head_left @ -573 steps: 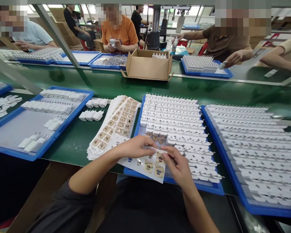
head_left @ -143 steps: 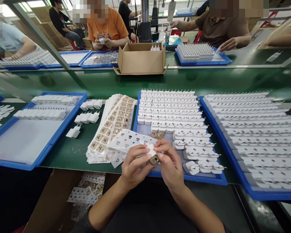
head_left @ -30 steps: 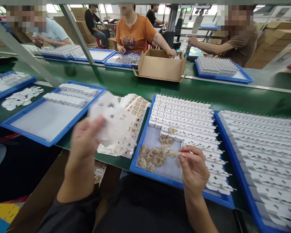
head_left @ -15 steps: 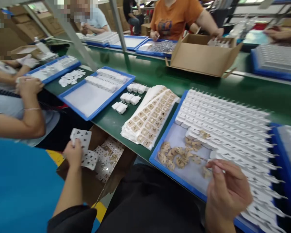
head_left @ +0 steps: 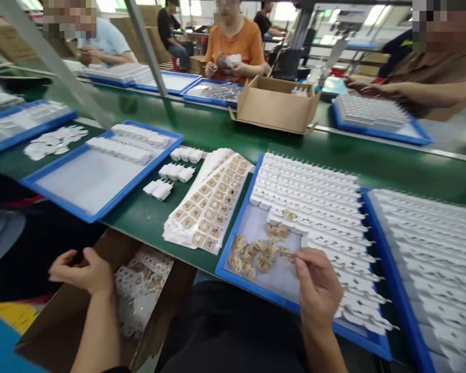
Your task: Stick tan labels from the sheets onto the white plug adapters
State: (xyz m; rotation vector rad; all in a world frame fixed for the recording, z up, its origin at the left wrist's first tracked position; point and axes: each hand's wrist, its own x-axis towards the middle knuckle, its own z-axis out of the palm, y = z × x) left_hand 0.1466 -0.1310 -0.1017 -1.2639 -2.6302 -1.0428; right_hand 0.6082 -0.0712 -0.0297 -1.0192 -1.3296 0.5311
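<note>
Landmark: blue tray (head_left: 233, 248), lying at the near edge of the green bench directly in front of the person.

1. Right hand (head_left: 319, 287); over the tray's near right part; fingers curled, thumb and forefinger pinched on a small tan sticker (head_left: 288, 254) held just above the tray floor.
2. Loose tan stickers (head_left: 256, 254); a small heap on the bare floor of the tray, just left of the right hand.
3. White chargers (head_left: 314, 191); packed in rows filling the far and right parts of the tray, prongs pointing away and to the right.
4. Left hand (head_left: 83, 269); well left of the tray and below bench level; fingers loosely bent and partly spread, nothing visibly gripped; it hangs over the rim of a cardboard box (head_left: 62, 326).
5. Used backing sheets (head_left: 140, 290); white, lying inside the cardboard box, just right of the left hand.
6. Sticker sheets (head_left: 209, 204); a fanned stack with tan labels in rows, touching the tray's left wall.
7. Loose chargers (head_left: 174, 171); small groups on the bench, left of the sticker stack.
8. Second blue tray (head_left: 101, 178); well left of the landmark tray; two rows of chargers along its far side.
9. Third blue tray (head_left: 392, 290); against the landmark tray's right wall; full of white chargers.
10. Open carton (head_left: 275, 106); beyond the landmark tray, across the green belt; other people's hands at work behind it.
</note>
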